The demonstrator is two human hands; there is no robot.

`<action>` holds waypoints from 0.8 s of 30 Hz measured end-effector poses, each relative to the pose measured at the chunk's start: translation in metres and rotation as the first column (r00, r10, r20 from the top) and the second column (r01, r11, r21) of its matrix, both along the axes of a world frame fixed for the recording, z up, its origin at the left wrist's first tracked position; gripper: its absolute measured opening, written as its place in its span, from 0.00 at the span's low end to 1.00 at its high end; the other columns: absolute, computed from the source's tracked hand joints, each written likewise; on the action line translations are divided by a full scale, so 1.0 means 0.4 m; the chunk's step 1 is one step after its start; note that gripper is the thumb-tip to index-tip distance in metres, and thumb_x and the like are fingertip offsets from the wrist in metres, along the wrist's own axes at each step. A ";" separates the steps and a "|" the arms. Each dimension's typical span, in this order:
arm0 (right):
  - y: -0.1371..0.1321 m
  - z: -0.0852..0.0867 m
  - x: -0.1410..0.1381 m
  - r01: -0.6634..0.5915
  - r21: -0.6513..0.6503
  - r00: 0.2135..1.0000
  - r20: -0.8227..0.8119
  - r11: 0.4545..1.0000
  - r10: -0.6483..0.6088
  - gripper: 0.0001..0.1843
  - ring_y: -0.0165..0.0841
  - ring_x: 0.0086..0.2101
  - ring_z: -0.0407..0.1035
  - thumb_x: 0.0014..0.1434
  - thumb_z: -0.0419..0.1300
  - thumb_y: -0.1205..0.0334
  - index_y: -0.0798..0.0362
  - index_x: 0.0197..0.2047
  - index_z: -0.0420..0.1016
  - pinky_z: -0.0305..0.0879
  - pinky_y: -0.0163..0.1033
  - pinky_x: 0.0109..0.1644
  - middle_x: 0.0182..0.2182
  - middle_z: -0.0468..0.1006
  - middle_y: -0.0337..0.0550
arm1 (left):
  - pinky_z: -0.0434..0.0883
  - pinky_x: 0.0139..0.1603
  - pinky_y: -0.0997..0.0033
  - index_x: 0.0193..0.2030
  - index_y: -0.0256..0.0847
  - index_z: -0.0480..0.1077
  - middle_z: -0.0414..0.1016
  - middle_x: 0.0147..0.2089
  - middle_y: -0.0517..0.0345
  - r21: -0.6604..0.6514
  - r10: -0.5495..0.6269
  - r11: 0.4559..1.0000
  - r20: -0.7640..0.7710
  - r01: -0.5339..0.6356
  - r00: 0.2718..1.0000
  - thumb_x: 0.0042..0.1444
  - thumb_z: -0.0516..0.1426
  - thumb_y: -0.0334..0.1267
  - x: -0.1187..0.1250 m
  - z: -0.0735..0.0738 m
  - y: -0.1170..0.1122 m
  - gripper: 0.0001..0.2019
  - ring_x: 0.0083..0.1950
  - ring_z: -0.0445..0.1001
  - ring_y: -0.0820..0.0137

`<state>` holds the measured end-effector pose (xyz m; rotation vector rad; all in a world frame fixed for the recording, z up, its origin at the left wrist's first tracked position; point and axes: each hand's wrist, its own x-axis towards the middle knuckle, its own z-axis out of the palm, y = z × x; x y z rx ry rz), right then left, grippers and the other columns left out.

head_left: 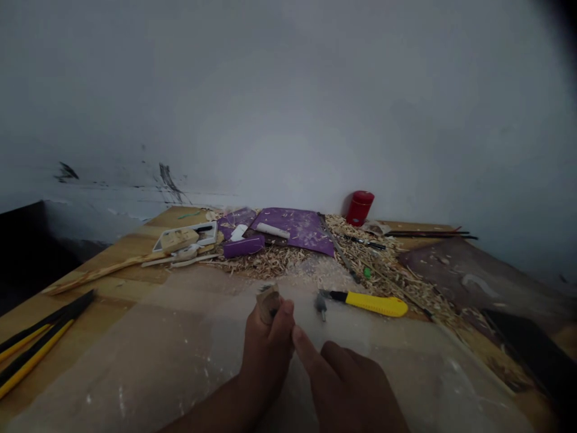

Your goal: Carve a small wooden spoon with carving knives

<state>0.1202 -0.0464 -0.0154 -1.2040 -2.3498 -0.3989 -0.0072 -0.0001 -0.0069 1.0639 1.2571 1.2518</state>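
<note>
My left hand (269, 346) is wrapped round a small pale wooden piece (267, 299) with dark marks on its upper part. The thumb lies along its side, and only the top shows above the fingers. Close beside it is my right hand (349, 379), its index finger stretched toward the left thumb and the others curled. Whatever those curled fingers hold, if anything, is hidden. A little beyond my right hand lie a yellow utility knife (376, 304) and a small grey bit with a short shank (321, 305).
Wood shavings (279, 260) cover the back of the table around a purple sheet (300, 227) and purple roll (244, 246). A red canister (360, 208) stands by the wall. At left are a white tray (208, 235), a long stick (106, 272) and black-and-yellow handles (49, 337).
</note>
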 end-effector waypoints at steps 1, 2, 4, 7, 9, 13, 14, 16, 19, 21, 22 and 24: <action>0.001 0.005 0.002 -0.003 -0.028 1.000 0.004 1.000 0.003 0.25 0.30 0.17 0.66 0.53 0.47 0.70 0.58 0.56 0.58 0.53 0.35 0.19 0.20 0.70 0.36 | 0.56 0.21 0.76 0.23 0.41 0.57 0.56 0.18 0.68 -0.002 -0.008 1.000 0.005 0.008 1.000 0.51 0.53 0.48 0.000 -0.003 0.003 0.14 0.19 0.55 0.77; 0.002 0.010 0.005 -0.006 -0.062 1.000 0.004 0.998 0.006 0.26 0.31 0.18 0.66 0.52 0.47 0.71 0.58 0.56 0.57 0.54 0.35 0.19 0.21 0.70 0.36 | 0.56 0.20 0.76 0.23 0.41 0.57 0.56 0.17 0.68 -0.001 -0.018 1.000 0.011 0.018 1.000 0.51 0.53 0.48 -0.001 -0.006 0.006 0.14 0.18 0.54 0.77; 0.002 0.023 0.016 -0.009 -0.137 1.000 -0.003 0.990 0.009 0.27 0.32 0.19 0.67 0.52 0.47 0.72 0.57 0.57 0.56 0.55 0.35 0.19 0.23 0.71 0.37 | 0.55 0.19 0.76 0.23 0.42 0.57 0.55 0.16 0.69 0.018 -0.059 0.998 0.011 0.059 0.998 0.49 0.54 0.49 -0.005 -0.013 0.013 0.15 0.17 0.54 0.78; -0.001 0.038 0.034 -0.021 -0.213 1.000 -0.007 0.977 0.020 0.28 0.32 0.20 0.68 0.53 0.46 0.72 0.54 0.58 0.56 0.56 0.34 0.20 0.23 0.72 0.37 | 0.55 0.18 0.76 0.23 0.41 0.58 0.55 0.14 0.70 0.076 -0.117 0.990 -0.045 0.121 0.992 0.46 0.57 0.48 -0.015 -0.017 0.022 0.14 0.16 0.54 0.78; -0.003 0.041 0.042 -0.038 -0.213 0.999 -0.003 0.976 0.038 0.28 0.32 0.19 0.68 0.53 0.47 0.72 0.52 0.58 0.56 0.56 0.34 0.20 0.22 0.71 0.37 | 0.55 0.19 0.76 0.22 0.41 0.59 0.56 0.14 0.69 0.113 -0.137 0.983 -0.091 0.147 0.986 0.44 0.58 0.46 -0.021 -0.016 0.025 0.14 0.16 0.55 0.77; -0.004 0.041 0.041 -0.043 -0.182 0.999 -0.018 0.982 0.040 0.27 0.33 0.18 0.67 0.53 0.46 0.72 0.54 0.58 0.56 0.53 0.35 0.18 0.22 0.71 0.37 | 0.55 0.18 0.76 0.22 0.41 0.59 0.57 0.14 0.69 0.100 -0.116 0.987 -0.102 0.127 0.988 0.44 0.58 0.46 -0.018 -0.009 0.019 0.13 0.16 0.55 0.77; -0.005 0.042 0.038 -0.044 -0.177 0.999 -0.027 0.983 0.039 0.27 0.33 0.18 0.67 0.54 0.45 0.72 0.55 0.57 0.57 0.53 0.35 0.18 0.21 0.71 0.38 | 0.55 0.18 0.76 0.22 0.41 0.58 0.57 0.14 0.69 0.086 -0.107 0.990 -0.096 0.115 0.990 0.44 0.58 0.46 -0.015 -0.008 0.016 0.13 0.16 0.55 0.77; -0.007 0.046 0.032 -0.052 -0.158 0.998 -0.050 0.986 0.045 0.25 0.34 0.18 0.67 0.54 0.44 0.72 0.57 0.56 0.57 0.53 0.36 0.18 0.21 0.71 0.39 | 0.55 0.18 0.76 0.22 0.42 0.58 0.56 0.14 0.69 0.071 -0.080 0.994 -0.089 0.086 0.993 0.45 0.57 0.46 -0.008 -0.008 0.009 0.13 0.16 0.55 0.77; -0.009 0.053 0.023 -0.055 -0.132 0.994 -0.100 0.990 0.042 0.23 0.34 0.18 0.67 0.55 0.43 0.72 0.59 0.55 0.59 0.53 0.37 0.19 0.21 0.70 0.40 | 0.55 0.16 0.77 0.23 0.42 0.58 0.56 0.14 0.70 0.058 -0.068 0.996 -0.070 0.072 0.995 0.47 0.55 0.47 0.000 -0.009 0.001 0.13 0.15 0.54 0.78; -0.011 0.053 0.018 -0.046 -0.130 0.992 -0.122 0.990 0.031 0.22 0.35 0.19 0.67 0.57 0.43 0.72 0.59 0.55 0.59 0.54 0.37 0.20 0.21 0.71 0.41 | 0.54 0.16 0.77 0.25 0.42 0.58 0.57 0.13 0.70 0.049 -0.069 0.996 -0.061 0.072 0.996 0.48 0.55 0.48 0.003 -0.010 -0.002 0.13 0.14 0.55 0.77; -0.011 0.051 0.016 -0.043 -0.132 0.991 -0.130 0.990 0.026 0.22 0.35 0.19 0.67 0.57 0.43 0.72 0.59 0.55 0.59 0.54 0.37 0.21 0.22 0.71 0.42 | 0.54 0.16 0.77 0.25 0.42 0.58 0.57 0.13 0.70 0.045 -0.067 0.997 -0.059 0.070 0.996 0.48 0.54 0.48 0.004 -0.011 -0.002 0.13 0.14 0.55 0.77; -0.012 0.043 0.012 -0.038 -0.123 0.988 -0.151 0.992 0.019 0.22 0.34 0.19 0.66 0.58 0.43 0.72 0.59 0.55 0.60 0.54 0.37 0.21 0.22 0.71 0.42 | 0.54 0.16 0.77 0.25 0.42 0.58 0.57 0.13 0.69 0.040 -0.059 0.997 -0.059 0.061 0.997 0.49 0.54 0.48 0.004 -0.011 -0.001 0.13 0.14 0.55 0.77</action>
